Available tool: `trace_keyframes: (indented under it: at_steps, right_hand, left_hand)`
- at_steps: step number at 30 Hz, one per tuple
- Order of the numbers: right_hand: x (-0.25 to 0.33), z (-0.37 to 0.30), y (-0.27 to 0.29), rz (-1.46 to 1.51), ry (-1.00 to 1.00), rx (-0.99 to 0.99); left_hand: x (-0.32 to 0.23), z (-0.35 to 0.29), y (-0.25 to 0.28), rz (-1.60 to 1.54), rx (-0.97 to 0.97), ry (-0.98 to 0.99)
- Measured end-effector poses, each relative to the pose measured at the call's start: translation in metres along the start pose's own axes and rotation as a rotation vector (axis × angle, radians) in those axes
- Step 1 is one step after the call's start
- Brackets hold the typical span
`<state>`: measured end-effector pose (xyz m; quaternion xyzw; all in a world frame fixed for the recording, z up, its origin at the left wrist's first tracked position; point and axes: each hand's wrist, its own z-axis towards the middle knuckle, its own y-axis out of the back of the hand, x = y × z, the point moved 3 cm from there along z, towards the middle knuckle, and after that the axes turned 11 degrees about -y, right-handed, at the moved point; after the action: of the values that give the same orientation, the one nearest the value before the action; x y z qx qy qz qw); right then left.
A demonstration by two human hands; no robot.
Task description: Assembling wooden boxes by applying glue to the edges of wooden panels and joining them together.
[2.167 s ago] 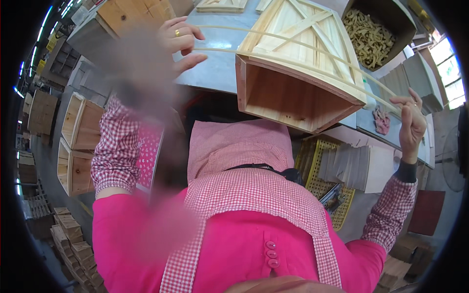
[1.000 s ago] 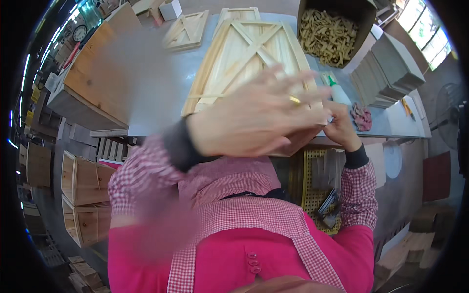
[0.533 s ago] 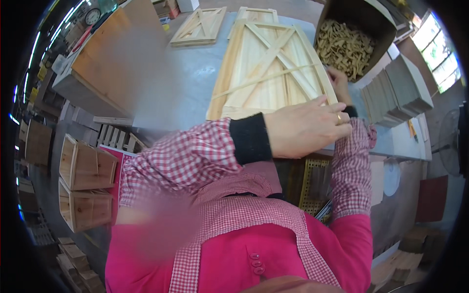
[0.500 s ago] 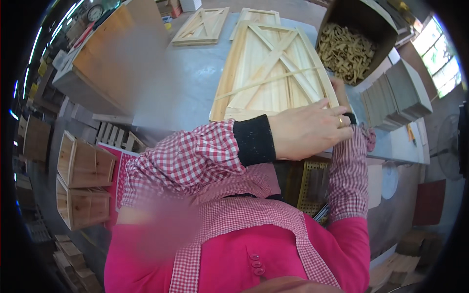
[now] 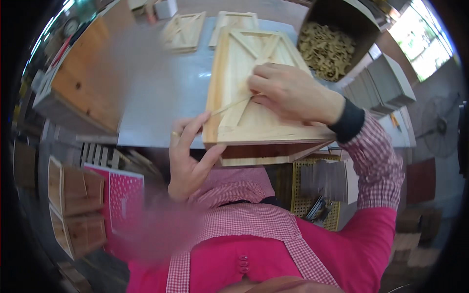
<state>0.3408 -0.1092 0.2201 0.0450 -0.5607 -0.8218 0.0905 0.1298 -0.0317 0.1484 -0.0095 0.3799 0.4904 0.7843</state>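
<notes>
Centrally, thin tan band (image 5: 229, 106): crosses the left part of the wooden box's (image 5: 239, 78) upper panel, slanting from the left edge up and far toward the right; its visible length lies between the two hands, and what runs on beneath or behind the box is hidden.
Wooden box: lies on the desk (image 5: 161, 127) with its cross-braced panel upward, its open, wider end facing near and seemingly projecting past the desk's near edge; the long axis runs near to far, tapering away.
Right hand (image 5: 293, 93): over the middle of the panel, narrow, fingers drawn together and pinching the band's right visible end.
Left hand (image 5: 188, 158): at the near left corner, thumb well apart from the fingers, thumb tip by the near rim and fingertips by the left edge where the band meets it; I cannot tell whether it grips the box or presses the band.
Band between hands: its line runs from left and near to right and far, oblique to the box's long axis; the left hand is nearer the box's open end, the right hand farther in.
Far right of the box: a dark carton (image 5: 342, 17) with a pile of tan loops (image 5: 326, 51), then a stack of grey boards (image 5: 376, 80).
Far left: flat framed panels (image 5: 184, 31).
Below, right: a yellow basket (image 5: 295, 195).
</notes>
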Motion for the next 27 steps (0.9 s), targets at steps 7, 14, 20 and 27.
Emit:
trace_keyframes:
  at_steps: [7,14,20,27]
  right_hand:
    - [-0.032,0.025,-0.002,0.061,0.01,0.014]
    - [-0.127,0.03,-0.017,-0.01,-0.207,-0.136]
    - [-0.279,-0.067,-0.034,0.002,-0.774,-0.434]
    - [-0.32,-0.126,-0.17,-0.123,-1.0,-0.186]
  left_hand:
    - [0.018,-0.008,0.004,-0.175,0.087,0.003]
    - [0.008,0.002,0.0,-0.198,0.127,0.063]
    - [0.04,-0.022,0.033,-0.013,0.253,-0.022]
    - [0.023,-0.017,0.015,-0.059,0.131,0.058]
